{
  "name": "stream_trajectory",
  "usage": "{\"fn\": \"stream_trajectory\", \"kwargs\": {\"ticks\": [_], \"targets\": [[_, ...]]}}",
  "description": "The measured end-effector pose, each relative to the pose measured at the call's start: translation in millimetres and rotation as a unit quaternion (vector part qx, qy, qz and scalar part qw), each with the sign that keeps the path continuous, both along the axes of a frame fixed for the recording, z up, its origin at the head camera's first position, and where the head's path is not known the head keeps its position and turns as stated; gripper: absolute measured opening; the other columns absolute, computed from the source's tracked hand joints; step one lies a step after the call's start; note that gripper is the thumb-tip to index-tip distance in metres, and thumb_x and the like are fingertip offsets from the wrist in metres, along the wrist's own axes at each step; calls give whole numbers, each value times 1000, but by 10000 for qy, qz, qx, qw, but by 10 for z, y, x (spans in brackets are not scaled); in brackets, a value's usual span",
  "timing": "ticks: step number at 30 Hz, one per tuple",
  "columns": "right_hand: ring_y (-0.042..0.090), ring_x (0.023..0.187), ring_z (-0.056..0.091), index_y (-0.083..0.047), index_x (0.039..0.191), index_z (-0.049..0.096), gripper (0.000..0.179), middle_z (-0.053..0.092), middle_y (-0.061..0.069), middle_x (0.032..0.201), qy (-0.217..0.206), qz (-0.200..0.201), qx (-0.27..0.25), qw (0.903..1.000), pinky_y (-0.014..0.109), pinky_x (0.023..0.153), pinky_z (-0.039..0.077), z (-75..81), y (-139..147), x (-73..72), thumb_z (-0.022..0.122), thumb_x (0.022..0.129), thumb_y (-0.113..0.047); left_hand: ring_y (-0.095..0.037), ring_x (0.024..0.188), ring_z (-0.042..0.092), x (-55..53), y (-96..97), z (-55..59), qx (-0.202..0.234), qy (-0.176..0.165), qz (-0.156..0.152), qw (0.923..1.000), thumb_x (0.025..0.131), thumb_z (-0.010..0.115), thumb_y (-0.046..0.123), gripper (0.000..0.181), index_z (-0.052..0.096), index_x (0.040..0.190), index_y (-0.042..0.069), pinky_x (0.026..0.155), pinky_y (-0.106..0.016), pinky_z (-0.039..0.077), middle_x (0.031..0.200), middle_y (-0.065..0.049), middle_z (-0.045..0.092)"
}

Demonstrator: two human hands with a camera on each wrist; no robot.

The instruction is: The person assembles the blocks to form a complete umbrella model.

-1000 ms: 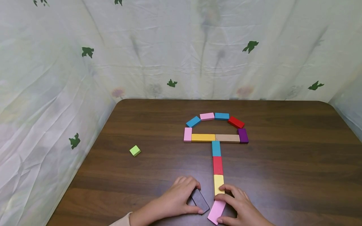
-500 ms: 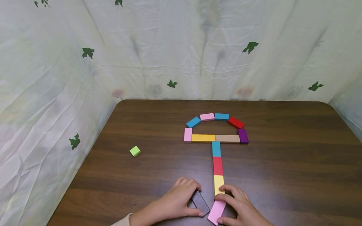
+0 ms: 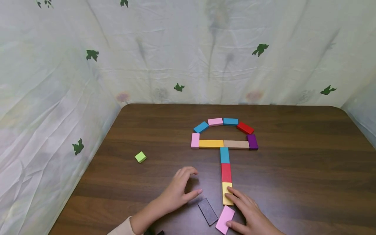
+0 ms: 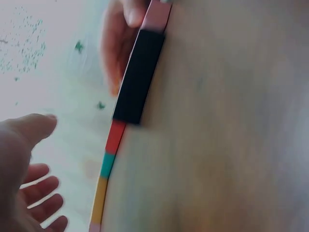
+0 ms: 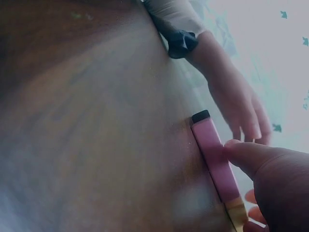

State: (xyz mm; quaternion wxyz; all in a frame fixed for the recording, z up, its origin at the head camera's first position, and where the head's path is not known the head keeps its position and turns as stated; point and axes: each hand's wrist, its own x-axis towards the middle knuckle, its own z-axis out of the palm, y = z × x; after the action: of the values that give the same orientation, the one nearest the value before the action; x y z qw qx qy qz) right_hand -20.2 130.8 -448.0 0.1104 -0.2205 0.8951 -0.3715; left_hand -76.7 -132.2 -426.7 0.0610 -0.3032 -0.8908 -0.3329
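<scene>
My left hand (image 3: 177,191) is lifted off to the left with its fingers spread, holding nothing. A black block (image 3: 208,211) lies flat and slanted on the table (image 3: 293,182), in front of that hand. My right hand (image 3: 249,212) touches the blocks at the near end of a line. Its thumb rests at the side of a pink block (image 3: 225,219), and its fingertips lie on the pale yellow block (image 3: 227,194). The pink block is tilted away from the line, its lower end near the black block. Beyond the yellow one, a red block (image 3: 226,172) and a blue block (image 3: 224,155) continue the line.
At the line's far end, a yellow block (image 3: 211,144) and a tan block (image 3: 236,144) form a bar, with several coloured blocks arched behind it. A lime green block (image 3: 140,157) sits alone on the left. A printed cloth (image 3: 188,49) hangs behind the table.
My left hand has let go of the black block and moved up and left. My right hand's fingers have loosened and slid slightly farther onto the yellow block. The blocks look unmoved.
</scene>
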Motion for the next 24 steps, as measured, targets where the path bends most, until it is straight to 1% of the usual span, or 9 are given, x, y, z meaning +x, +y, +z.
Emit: {"fn": "stream_trajectory", "kwargs": {"ticks": [4, 7, 10, 12, 16, 18, 20, 24], "targets": [[26, 118, 36, -14, 128, 48, 68, 35, 4, 137, 158, 76, -32, 9998, 59, 85, 32, 1, 11, 6, 59, 76, -58, -17, 107, 42, -145, -135, -2, 341, 475, 404, 9975, 77, 71, 23, 48, 49, 114, 3, 89, -37, 36, 115, -2, 47], [26, 117, 37, -15, 128, 48, 68, 35, 2, 137, 230, 99, -55, 9997, 58, 85, 32, 2, 14, 8, 58, 77, -58, -19, 108, 42, -239, -247, -9, 414, 746, 732, 9937, 75, 73, 18, 49, 48, 115, 2, 90, -39, 36, 115, -6, 47], [25, 117, 37, -15, 128, 48, 67, 35, 1, 137, 262, 94, -65, 9996, 58, 85, 32, -6, 17, 11, 58, 77, -57, -23, 109, 42, -307, -349, -21, 438, 949, 1040, 9891, 75, 73, 16, 50, 48, 116, 1, 90, -41, 35, 116, -9, 47], [24, 118, 37, -16, 128, 48, 68, 35, 1, 137, 274, 70, -55, 9996, 57, 85, 32, -16, 16, 11, 59, 76, -58, -25, 108, 42, -349, -413, -33, 508, 1152, 1180, 9850, 74, 74, 14, 51, 49, 115, -1, 90, -42, 34, 116, -11, 48], [23, 118, 35, -15, 129, 48, 69, 35, 2, 138, 214, 15, -10, 9998, 57, 87, 32, -33, 10, 4, 59, 76, -58, -29, 107, 43, -421, -518, -53, 616, 1592, 1323, 9764, 72, 74, 9, 52, 49, 115, -3, 89, -43, 32, 114, -13, 50], [23, 119, 35, -15, 129, 48, 70, 35, 2, 138, 155, -5, 28, 9999, 57, 87, 31, -32, 8, 2, 59, 75, -59, -30, 107, 44, -446, -567, -48, 622, 1703, 1393, 9735, 71, 74, 8, 53, 48, 116, -4, 89, -43, 32, 114, -14, 50], [23, 119, 35, -14, 129, 48, 71, 35, 2, 138, 158, -9, 37, 9999, 57, 88, 31, -34, 9, 3, 59, 75, -59, -30, 107, 44, -472, -627, -45, 594, 1743, 1489, 9716, 71, 75, 8, 54, 48, 116, -4, 89, -43, 32, 114, -14, 50], [24, 119, 34, -14, 129, 48, 70, 35, 2, 138, 177, 0, 27, 9998, 57, 87, 31, -33, 11, 7, 59, 75, -59, -32, 107, 42, -518, -775, -27, 519, 1638, 1777, 9690, 71, 75, 10, 56, 47, 117, -5, 90, -44, 30, 114, -16, 49]]}}
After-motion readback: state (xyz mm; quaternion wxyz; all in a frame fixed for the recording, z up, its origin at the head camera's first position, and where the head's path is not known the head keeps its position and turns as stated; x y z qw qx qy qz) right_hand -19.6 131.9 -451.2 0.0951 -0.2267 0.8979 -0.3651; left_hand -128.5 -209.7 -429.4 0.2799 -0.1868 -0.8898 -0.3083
